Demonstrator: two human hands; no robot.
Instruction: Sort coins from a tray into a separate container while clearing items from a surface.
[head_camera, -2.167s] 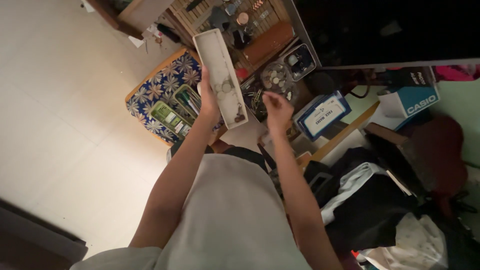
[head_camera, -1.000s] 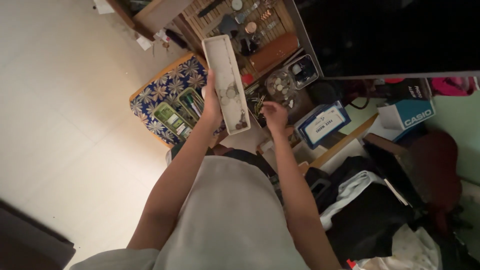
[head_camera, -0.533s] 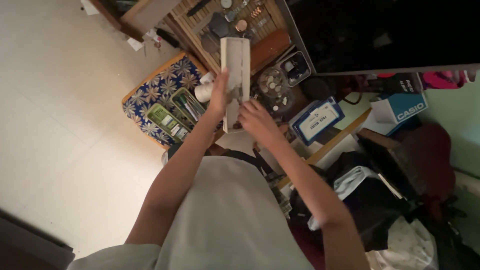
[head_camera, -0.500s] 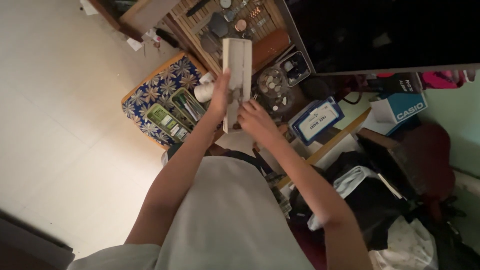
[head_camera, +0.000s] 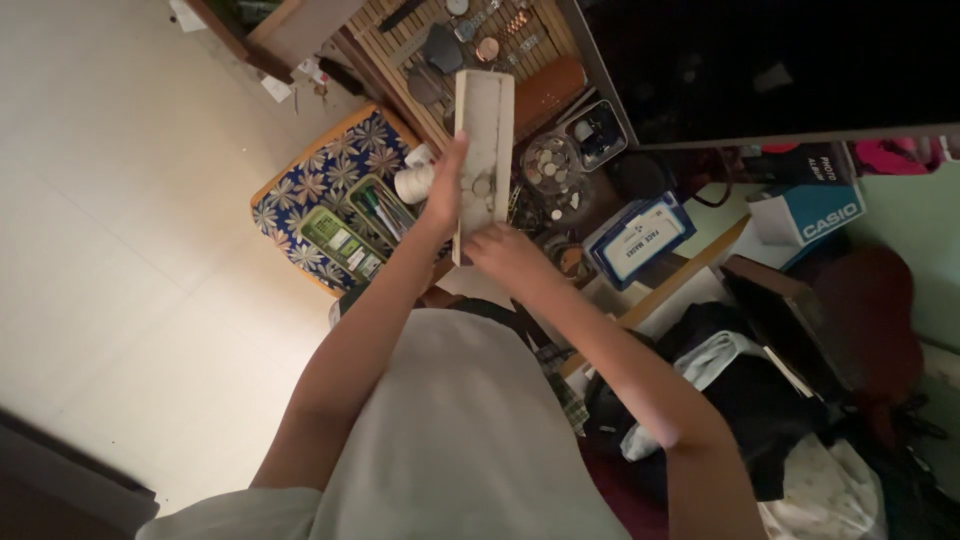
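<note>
A long narrow white tray (head_camera: 485, 115) with a few coins and small bits in it is held up in front of me. My left hand (head_camera: 445, 195) grips its left edge near the lower end. My right hand (head_camera: 505, 255) is at the tray's near end, fingers curled over the small things there; whether it pinches one I cannot tell. Beneath the tray lies a round clear dish of coins (head_camera: 550, 165) on a cluttered surface.
A flower-patterned blue tray (head_camera: 320, 185) holds green organiser boxes with pens (head_camera: 355, 225) and a white roll (head_camera: 412, 183). A slatted wooden board (head_camera: 510, 35) carries watches and a brown case. A blue-white box (head_camera: 640, 238), a dark screen (head_camera: 770, 65) and heaped clothes (head_camera: 740, 420) are at right.
The white tray has turned from slanted to nearly upright. My right hand came back from the coin dish side to the tray's near end.
</note>
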